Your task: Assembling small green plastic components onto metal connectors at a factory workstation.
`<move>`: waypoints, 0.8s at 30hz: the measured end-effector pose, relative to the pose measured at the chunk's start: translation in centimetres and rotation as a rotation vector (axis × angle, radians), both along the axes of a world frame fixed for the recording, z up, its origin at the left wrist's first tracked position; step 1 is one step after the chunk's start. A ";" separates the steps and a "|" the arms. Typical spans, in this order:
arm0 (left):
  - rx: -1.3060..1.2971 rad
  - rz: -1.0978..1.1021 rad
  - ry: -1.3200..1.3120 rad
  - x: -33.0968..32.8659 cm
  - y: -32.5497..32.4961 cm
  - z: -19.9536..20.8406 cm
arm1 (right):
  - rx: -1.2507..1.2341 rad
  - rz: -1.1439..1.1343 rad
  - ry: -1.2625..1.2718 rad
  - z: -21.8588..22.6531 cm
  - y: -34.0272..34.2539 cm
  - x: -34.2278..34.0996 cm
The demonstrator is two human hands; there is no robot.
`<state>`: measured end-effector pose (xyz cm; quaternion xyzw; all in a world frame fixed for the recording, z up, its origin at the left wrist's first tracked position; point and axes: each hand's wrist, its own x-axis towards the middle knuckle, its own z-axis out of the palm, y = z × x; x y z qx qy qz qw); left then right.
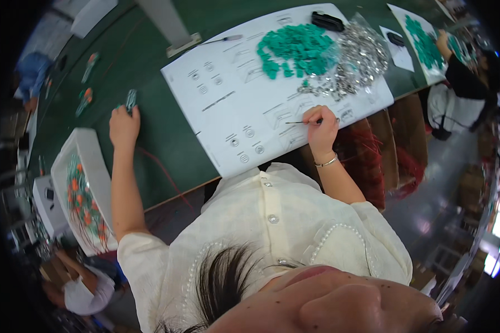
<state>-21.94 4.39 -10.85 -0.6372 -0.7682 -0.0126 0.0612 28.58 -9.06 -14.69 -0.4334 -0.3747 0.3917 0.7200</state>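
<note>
Reaching out over the green tabletop [166, 144], my left hand [124, 126] has its thumb and fingers closed at the near end of a small green-and-silver piece [131, 99]. Its exact kind is too small to make out. My right hand [322, 126] grips a thin screwdriver [295, 122], its shaft pointing left above the large printed paper sheet [216, 119]. Beyond that hand lie a heap of small green plastic pieces [294, 47] and a clear bag of small silver metal parts [364, 53], some spilled on the sheet.
Another screwdriver [228, 38] lies by a metal post [164, 22]. A black case [328, 21] sits behind the heap. A white tray [97, 161] of green-and-orange pieces stands at left. Cardboard boxes [386, 144] with red wires are below the table's right edge. Co-workers sit at both sides.
</note>
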 end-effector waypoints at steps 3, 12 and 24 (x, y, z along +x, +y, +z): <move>0.020 -0.002 -0.265 -2.1 4.5 0.1 | -0.048 0.023 0.383 0.8 -0.8 3.3; 0.432 0.410 -1.465 -14.4 21.3 6.8 | -0.826 -0.456 -0.143 -3.2 -10.5 18.0; 0.292 -0.471 -0.586 6.9 -0.2 0.8 | -1.911 0.595 -1.390 -16.0 -16.8 19.2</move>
